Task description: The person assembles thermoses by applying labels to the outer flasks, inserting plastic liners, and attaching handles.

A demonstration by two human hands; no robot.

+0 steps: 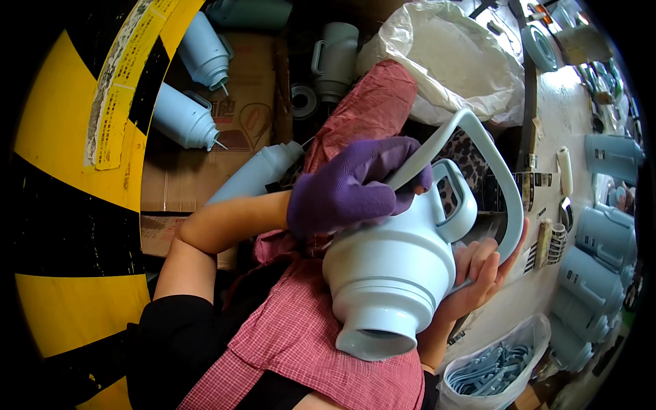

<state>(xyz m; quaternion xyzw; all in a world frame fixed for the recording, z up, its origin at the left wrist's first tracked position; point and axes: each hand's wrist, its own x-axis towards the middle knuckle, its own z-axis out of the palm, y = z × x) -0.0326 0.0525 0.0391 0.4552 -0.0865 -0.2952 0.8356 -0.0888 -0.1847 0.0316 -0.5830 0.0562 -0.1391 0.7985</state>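
Observation:
A pale blue vacuum jug (pixel 386 263) lies tilted across my lap, its open spout pointing toward me. A small side handle (pixel 466 213) stands out from its body. My left hand (pixel 352 188), in a purple glove, is closed around one end of a large pale blue U-shaped carrying handle (pixel 504 188). At the other end of this handle, beside the jug's far right side, my bare right hand (pixel 480 273) has its fingers curled against it. The jug hides where the handle's ends meet the body. A red checked apron (pixel 294 328) lies under the jug.
Blue jug bodies (pixel 205 55) lie on cardboard (pixel 246 75) at the left, by a yellow-black striped post (pixel 55 232). A plastic-lined container (pixel 444 55) stands ahead. On the right, a bench (pixel 557 102) carries more jugs (pixel 601 287). A bag of blue handles (pixel 492 372) sits lower right.

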